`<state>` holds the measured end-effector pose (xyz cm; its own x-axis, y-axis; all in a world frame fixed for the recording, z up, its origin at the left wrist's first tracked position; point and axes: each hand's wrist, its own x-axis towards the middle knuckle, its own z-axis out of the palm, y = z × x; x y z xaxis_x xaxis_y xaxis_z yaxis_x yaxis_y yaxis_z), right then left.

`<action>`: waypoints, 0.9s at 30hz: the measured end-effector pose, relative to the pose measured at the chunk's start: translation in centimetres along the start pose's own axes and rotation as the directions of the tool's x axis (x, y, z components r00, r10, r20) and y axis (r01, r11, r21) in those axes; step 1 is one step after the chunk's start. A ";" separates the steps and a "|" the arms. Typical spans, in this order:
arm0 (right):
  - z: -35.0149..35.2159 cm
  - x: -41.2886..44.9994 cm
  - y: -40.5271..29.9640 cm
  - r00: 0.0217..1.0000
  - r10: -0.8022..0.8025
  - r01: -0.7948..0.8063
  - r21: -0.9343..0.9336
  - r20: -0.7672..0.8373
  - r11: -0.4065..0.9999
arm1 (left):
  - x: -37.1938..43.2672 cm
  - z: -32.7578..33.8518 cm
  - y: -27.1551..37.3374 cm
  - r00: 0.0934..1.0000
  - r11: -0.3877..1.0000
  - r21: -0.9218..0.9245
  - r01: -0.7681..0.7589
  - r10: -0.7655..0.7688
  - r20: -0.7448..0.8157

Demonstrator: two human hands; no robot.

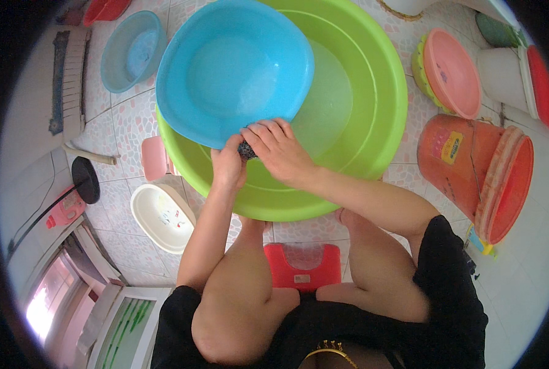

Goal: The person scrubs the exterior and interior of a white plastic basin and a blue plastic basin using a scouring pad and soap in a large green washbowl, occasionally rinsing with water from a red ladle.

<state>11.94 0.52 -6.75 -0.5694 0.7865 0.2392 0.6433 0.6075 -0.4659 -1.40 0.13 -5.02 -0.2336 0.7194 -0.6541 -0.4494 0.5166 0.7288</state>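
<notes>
Held tilted over the large green tub (281,205) is a blue plastic basin (237,78), its near rim at my hands. My left hand (228,161) grips that rim, thumb up at the edge and fingers mostly hidden underneath. My right hand (281,150) presses a dark scouring pad (247,151), probably steel wool, against the outside of the near rim, right beside my left thumb. Most of the pad is covered by my fingers. Shallow, cloudy water (334,101) lies in the bottom of the tub.
To the left on the tiled floor stand a pale blue basin (131,53), a pink plastic container (154,158) and a cream basin (161,219). Stacked pink basins (454,74) and an orange bucket (459,166) are on the right. Below me is a red stool (302,276).
</notes>
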 end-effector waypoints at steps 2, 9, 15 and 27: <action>-0.1 -0.2 0.8 0.995 -0.081 0.077 -0.066 -0.050 0.995 | -0.3 0.8 0.3 0.999 0.999 -0.037 -0.003 0.002 -0.040; -0.2 -0.3 3.9 0.974 -0.225 0.223 -0.103 -0.014 0.969 | -0.3 0.1 0.7 0.999 0.996 0.079 0.052 -0.051 -0.008; -0.9 0.0 8.8 0.964 -0.260 0.266 -0.116 0.064 0.957 | -0.6 0.3 1.5 0.999 0.995 0.098 0.032 -0.035 0.025; -2.5 1.3 12.6 0.943 -0.320 0.332 -0.263 0.087 0.906 | -0.3 -1.3 3.0 0.983 0.943 0.300 0.141 -0.169 0.068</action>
<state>20.57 9.47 -10.19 -0.7875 0.5377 0.3011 0.5285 0.8406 -0.1189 -3.80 0.84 -2.86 -0.0952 0.6516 -0.7526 -0.1982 0.7284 0.6558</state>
